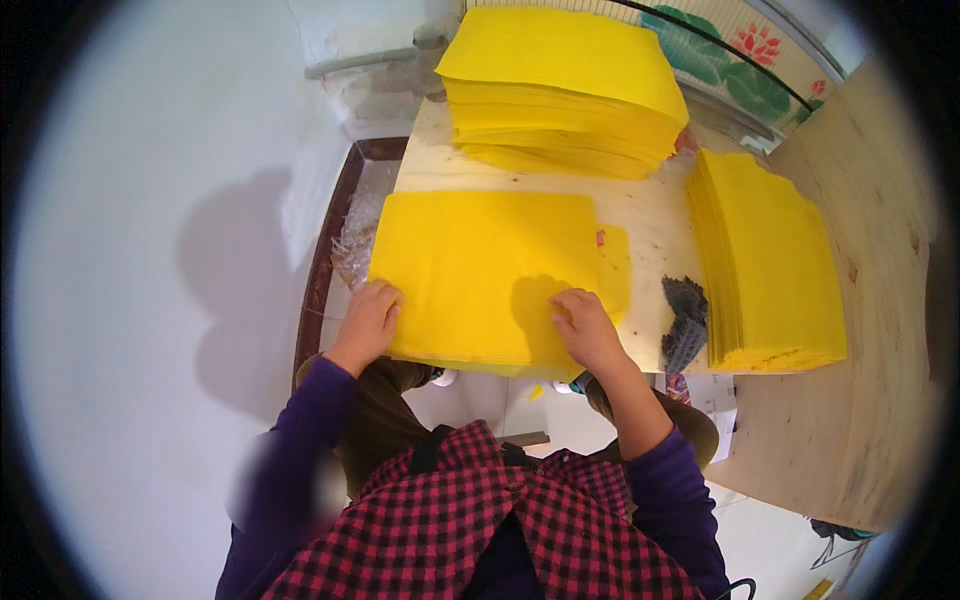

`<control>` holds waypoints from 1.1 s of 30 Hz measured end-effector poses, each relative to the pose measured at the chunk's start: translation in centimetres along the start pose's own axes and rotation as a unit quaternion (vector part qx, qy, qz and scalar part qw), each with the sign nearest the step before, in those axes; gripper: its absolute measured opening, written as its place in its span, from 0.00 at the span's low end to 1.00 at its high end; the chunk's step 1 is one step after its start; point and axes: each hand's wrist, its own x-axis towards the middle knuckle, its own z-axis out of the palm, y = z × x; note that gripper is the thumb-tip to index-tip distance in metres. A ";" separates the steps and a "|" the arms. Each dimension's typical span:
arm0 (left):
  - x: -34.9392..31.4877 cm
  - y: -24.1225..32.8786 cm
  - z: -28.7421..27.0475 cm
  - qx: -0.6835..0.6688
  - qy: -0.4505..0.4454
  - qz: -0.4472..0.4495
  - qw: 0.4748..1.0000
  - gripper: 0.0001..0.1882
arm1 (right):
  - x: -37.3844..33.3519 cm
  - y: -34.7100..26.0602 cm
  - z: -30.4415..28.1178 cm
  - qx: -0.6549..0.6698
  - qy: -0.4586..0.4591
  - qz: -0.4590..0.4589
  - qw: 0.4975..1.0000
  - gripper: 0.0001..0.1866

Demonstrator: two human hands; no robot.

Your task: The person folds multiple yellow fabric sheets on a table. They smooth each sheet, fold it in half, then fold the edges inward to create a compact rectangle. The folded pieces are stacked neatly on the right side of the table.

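Observation:
A yellow cloth-like sheet (470, 260) lies flat at the near side of the wooden table, its front border reaching the table edge. At its left border my left hand (370, 318) is closed, with fingers curled on the sheet's edge. My right hand (588, 325) is over the sheet's right part with fingers bent and drawn together; what lies between them, if anything, is hidden. Under the sheet's right side another yellow piece (616, 270) sticks out, with a small red spot beside it.
A tall stack of yellow sheets (560, 80) stands at the back, and another yellow stack (770, 265) at the right. Between that stack and the sheet sits a dark grey crumpled cloth (684, 325). A white wall (150, 300) rises on the left; a wooden panel (870, 250) stands at right.

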 end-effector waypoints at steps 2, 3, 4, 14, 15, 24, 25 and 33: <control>1.8 -1.3 0.6 0.018 0.029 0.021 0.999 0.09 | 1.8 0.2 0.6 -0.056 0.023 0.012 0.998 0.12; 3.1 -1.9 0.7 0.030 0.041 0.025 0.998 0.09 | 3.1 0.4 0.8 -0.084 0.032 0.028 0.996 0.12; 4.4 -2.5 0.7 0.035 0.035 0.022 0.999 0.09 | 4.2 0.7 0.7 -0.086 0.045 0.022 0.995 0.12; 5.3 -2.8 -0.5 -0.008 -0.058 0.020 0.998 0.12 | 2.8 -0.2 0.4 -0.086 0.016 0.008 0.996 0.12; 6.0 -3.0 -0.1 0.015 -0.061 0.009 0.998 0.11 | 4.3 0.3 0.6 -0.104 0.026 0.010 0.994 0.12; 5.9 -1.9 -0.4 0.012 -0.058 0.019 0.998 0.12 | 3.7 0.6 -0.7 -0.093 0.015 0.026 0.995 0.13; 5.2 -1.6 -0.3 0.006 -0.064 0.013 0.998 0.12 | 3.0 0.5 -0.5 -0.082 -0.007 0.046 0.996 0.13; 9.1 -2.5 1.1 0.016 0.020 0.033 0.999 0.10 | 5.9 2.5 -1.0 -0.090 0.050 0.058 0.993 0.15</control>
